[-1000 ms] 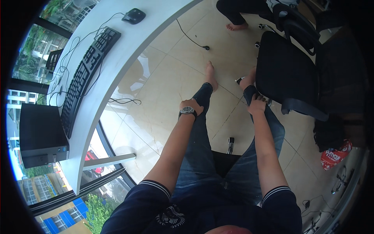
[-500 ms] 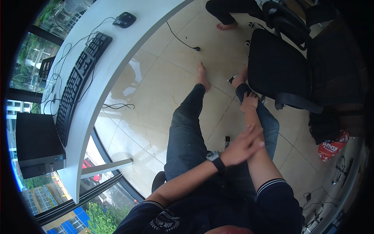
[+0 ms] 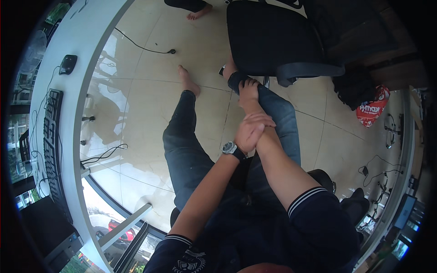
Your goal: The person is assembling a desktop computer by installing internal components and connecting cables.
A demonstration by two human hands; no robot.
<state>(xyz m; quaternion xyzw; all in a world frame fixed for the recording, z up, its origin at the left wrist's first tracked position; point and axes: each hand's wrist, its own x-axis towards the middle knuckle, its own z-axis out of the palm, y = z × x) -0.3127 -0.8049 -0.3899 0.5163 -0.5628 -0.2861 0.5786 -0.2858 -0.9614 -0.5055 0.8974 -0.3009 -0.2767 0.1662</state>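
My left hand [image 3: 251, 132], with a dark-strapped wristwatch [image 3: 230, 148] on its wrist, is wrapped over my right forearm [image 3: 269, 146] just above the wrist. Its fingers lie closed across the skin. My right hand [image 3: 249, 91] rests on the lower part of my right jeans leg [image 3: 273, 107], near the hem. Its fingers lie spread on the cloth, with nothing held in them. Both bare feet are forward on the floor; part of the right foot [image 3: 229, 67] shows beside the chair.
A black office chair [image 3: 273, 38] stands just beyond my right leg. On the left, a white desk [image 3: 84, 132] bears a keyboard [image 3: 52, 145] and mouse [image 3: 68, 64]. Cables [image 3: 145, 48] lie on the tiled floor. A red bag [image 3: 371, 109] sits at right; another person's foot [image 3: 200, 12] is ahead.
My left hand's fingers, stretched out over the right forearm before, now close round it nearer the wrist. The view has turned right, so the desk and chair sit farther left in it.
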